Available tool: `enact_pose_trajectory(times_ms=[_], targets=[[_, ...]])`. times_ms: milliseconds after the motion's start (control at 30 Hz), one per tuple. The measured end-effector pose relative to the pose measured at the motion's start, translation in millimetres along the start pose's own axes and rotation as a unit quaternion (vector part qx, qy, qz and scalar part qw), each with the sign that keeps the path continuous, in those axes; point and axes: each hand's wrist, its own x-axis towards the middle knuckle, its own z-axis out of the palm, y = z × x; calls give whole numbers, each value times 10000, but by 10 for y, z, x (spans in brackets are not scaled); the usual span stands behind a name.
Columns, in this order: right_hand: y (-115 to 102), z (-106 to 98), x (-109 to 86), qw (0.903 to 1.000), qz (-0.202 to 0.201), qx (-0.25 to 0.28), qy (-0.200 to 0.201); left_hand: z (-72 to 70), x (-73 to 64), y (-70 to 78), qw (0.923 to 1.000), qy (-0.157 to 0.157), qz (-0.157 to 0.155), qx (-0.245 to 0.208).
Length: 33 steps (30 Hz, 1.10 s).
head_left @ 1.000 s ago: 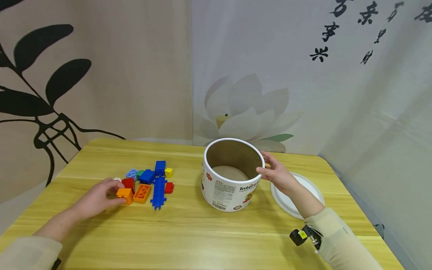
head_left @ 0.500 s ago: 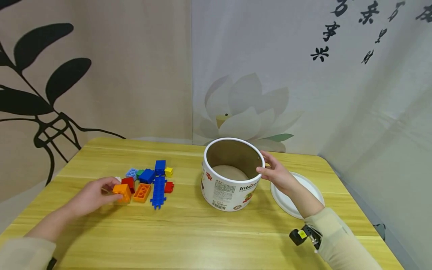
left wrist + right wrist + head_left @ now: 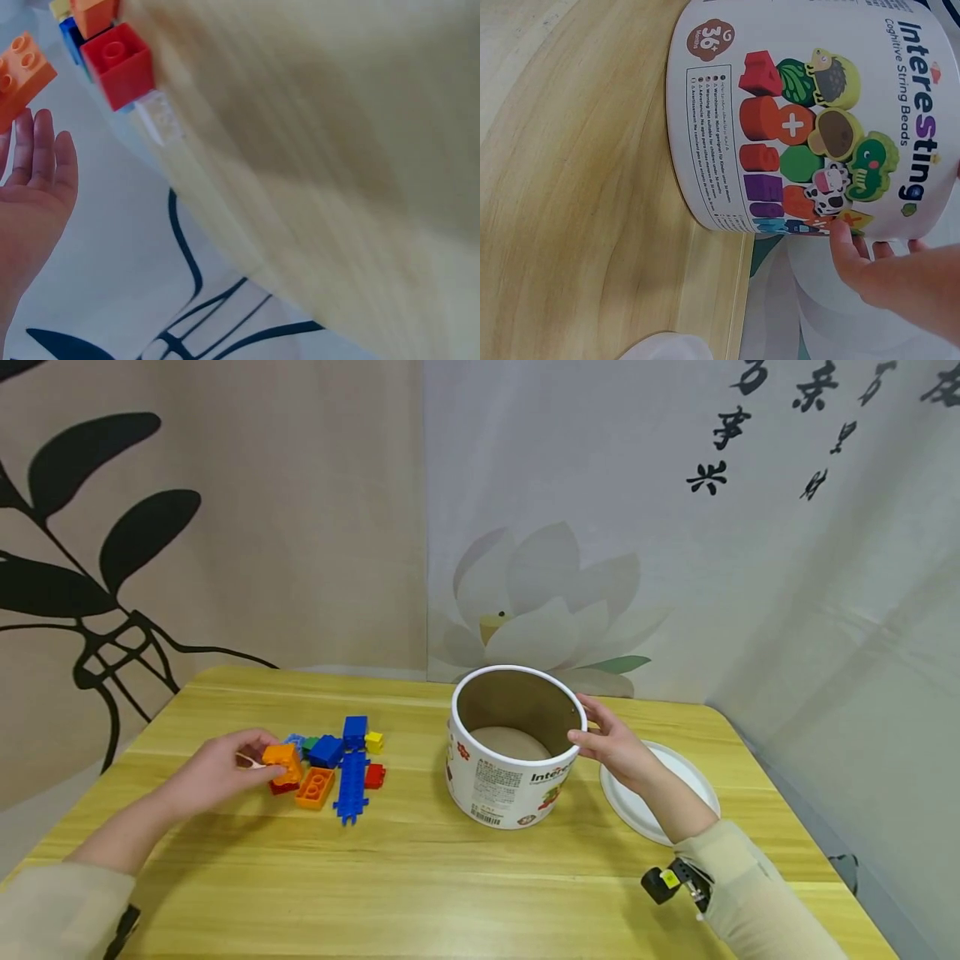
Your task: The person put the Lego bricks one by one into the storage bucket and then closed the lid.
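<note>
My left hand (image 3: 217,777) pinches an orange toy brick (image 3: 283,763) between thumb and fingers. In the head view this brick overlaps a red brick (image 3: 282,787) and hides most of it. The left wrist view has the orange brick (image 3: 22,79) at the left edge, apart from the red brick (image 3: 118,67) and a white brick (image 3: 159,118). On the right, my right hand (image 3: 617,748) holds the side of a round white bucket (image 3: 498,789) near its rim, thumb and fingers spread along the wall. The bucket stands upright with its top uncovered.
A second orange brick (image 3: 315,788), a long blue piece (image 3: 352,785), blue bricks (image 3: 327,751), a small red brick (image 3: 375,776) and a yellow brick (image 3: 374,742) lie left of the bucket. Under the right forearm lies a round white lid (image 3: 693,781). Curtains stand behind the table (image 3: 420,885).
My left hand first drew the orange brick slightly left, then carried it away from me and right, over the red brick. My right hand and the bucket stay put.
</note>
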Motion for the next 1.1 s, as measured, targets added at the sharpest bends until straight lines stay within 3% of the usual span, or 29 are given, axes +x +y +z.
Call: enact_pose_trajectory(times_ms=[467, 733, 1100], targets=[[-1, -12, 4, 10000, 16, -9, -14, -105, 279, 375, 9990, -221, 162, -346], [-14, -11, -2, 10000, -11, 16, -62, -137, 491, 650, 9983, -270, 475, -187], [-9, -11, -2, 10000, 71, -13, 7, -128, 758, 1036, 9944, -580, 746, -477]])
